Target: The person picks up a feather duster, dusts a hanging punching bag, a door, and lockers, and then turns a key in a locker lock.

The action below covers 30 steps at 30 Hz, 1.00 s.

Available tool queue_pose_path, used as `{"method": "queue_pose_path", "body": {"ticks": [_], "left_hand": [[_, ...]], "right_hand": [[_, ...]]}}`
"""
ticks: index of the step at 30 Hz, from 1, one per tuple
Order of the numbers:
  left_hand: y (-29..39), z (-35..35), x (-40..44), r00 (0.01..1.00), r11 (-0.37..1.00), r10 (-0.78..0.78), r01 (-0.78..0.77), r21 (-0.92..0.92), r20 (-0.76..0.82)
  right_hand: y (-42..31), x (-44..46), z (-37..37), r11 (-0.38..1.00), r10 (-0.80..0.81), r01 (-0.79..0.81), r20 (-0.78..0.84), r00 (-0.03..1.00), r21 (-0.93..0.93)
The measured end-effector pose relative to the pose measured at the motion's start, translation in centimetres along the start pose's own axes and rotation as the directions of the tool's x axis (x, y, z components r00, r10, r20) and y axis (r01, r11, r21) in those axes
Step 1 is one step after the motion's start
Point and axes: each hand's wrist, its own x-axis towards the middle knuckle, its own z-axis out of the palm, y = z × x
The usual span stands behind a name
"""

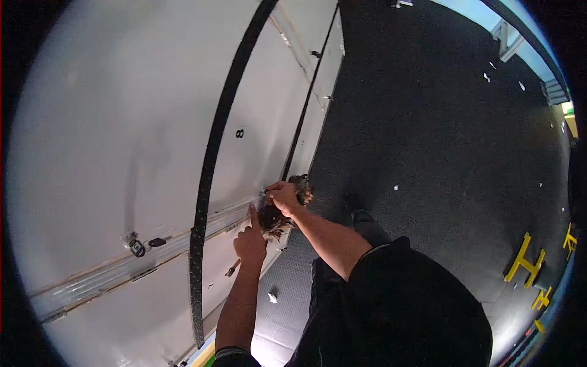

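My right hand [283, 197] is pinched close against the edge of a white locker door [244, 165], near its metal strip. Whatever sits between its fingertips is too small to make out. Just below, my left hand [251, 243] has its index finger stretched up to the strip while the other fingers curl in. A short brownish, metal-tipped piece [232, 268] sticks out under that palm; its kind is unclear. Brown, tufted, fur-like material [274, 221] hangs between and behind both hands, partly hidden by them.
Further left, a lock holds a key with a round black tag [137, 248]. A black strip [211, 153] runs down the white front beside a number 8 [239, 133]. Dark floor [428, 134] carries white scraps [273, 297]; yellow frames [524, 260] stand at right.
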Motion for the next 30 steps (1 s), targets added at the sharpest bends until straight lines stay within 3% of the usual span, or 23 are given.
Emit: {"method": "queue_pose_path", "body": {"ticks": [3, 5, 6, 7, 9, 17, 19, 20, 21, 22, 23, 25, 27, 29, 30], "left_hand": [[-0.4, 0.2, -0.6, 1.0, 1.0, 0.003, -0.003, -0.003, -0.018], [-0.6, 0.7, -1.1, 0.999, 1.0, 0.001, -0.002, -0.019, -0.036], [-0.7, 1.0, -1.4, 0.998, 0.999, 0.013, -0.014, -0.032, -0.057], [-0.8, 1.4, -1.6, 0.998, 0.999, 0.004, -0.006, -0.036, -0.055], [-0.9, 2.1, -2.0, 0.998, 0.993, -0.001, -0.006, -0.122, -0.056], [-0.8, 2.3, -3.4, 0.999, 0.977, -0.03, 0.036, -0.208, 0.031], [-0.7, 2.3, -3.4, 0.999, 0.974, -0.036, 0.04, -0.223, 0.026], [-0.6, 2.3, -3.5, 0.999, 0.977, -0.026, 0.036, -0.21, 0.047], [-0.5, 2.3, -3.6, 0.997, 0.98, -0.018, 0.031, -0.197, 0.069], [-0.5, 2.8, -3.7, 0.998, 0.98, -0.021, 0.033, -0.196, 0.066], [-0.4, 3.5, -3.7, 0.998, 0.979, -0.027, 0.038, -0.202, 0.057], [-0.2, 3.7, -3.6, 0.998, 0.977, -0.037, 0.046, -0.209, 0.044], [0.0, 3.5, -3.9, 0.998, 0.974, -0.037, 0.049, -0.222, 0.059], [0.3, 3.5, -4.3, 0.996, 0.972, -0.047, 0.063, -0.226, 0.075], [0.4, 3.5, -4.4, 0.994, 0.97, -0.053, 0.074, -0.232, 0.092]], "right_hand": [[1.1, 0.9, -0.3, 1.0, 0.011, -0.011, 0.017, 1.0, 0.003], [4.7, 3.5, -1.8, 0.949, -0.041, -0.001, 0.128, 0.991, 0.314], [5.5, 4.8, -2.4, 0.915, 0.158, -0.231, 0.233, 0.96, 0.33], [3.5, 3.7, -1.7, 0.916, 0.162, -0.236, 0.24, 0.957, 0.324], [-0.7, 0.9, -0.3, 0.863, 0.409, -0.376, -0.031, 0.912, 0.336], [0.3, 1.3, -1.8, 0.853, 0.364, -0.381, 0.117, 0.924, 0.356], [-1.2, 0.3, -1.3, 0.916, 0.361, -0.371, 0.091, 0.928, 0.152], [-1.0, 0.4, -1.2, 0.917, 0.358, -0.368, 0.094, 0.929, 0.151], [-0.5, 0.6, -1.1, 0.948, 0.251, -0.227, 0.082, 0.965, -0.222], [-0.1, 0.8, -1.1, 0.826, 0.14, -0.054, 0.112, 0.984, -0.562], [0.3, 0.8, -1.4, 0.826, 0.136, -0.049, 0.115, 0.984, -0.562], [-1.9, -1.0, -1.2, 0.503, -0.194, 0.291, 0.222, 0.955, -0.814], [-1.7, -1.1, -1.2, 0.533, -0.201, 0.267, 0.187, 0.962, -0.803], [-2.0, -1.2, -1.3, 0.402, -0.265, 0.354, 0.262, 0.928, -0.844], [-2.2, -1.4, -1.2, 0.4, -0.267, 0.36, 0.268, 0.926, -0.843]]}}
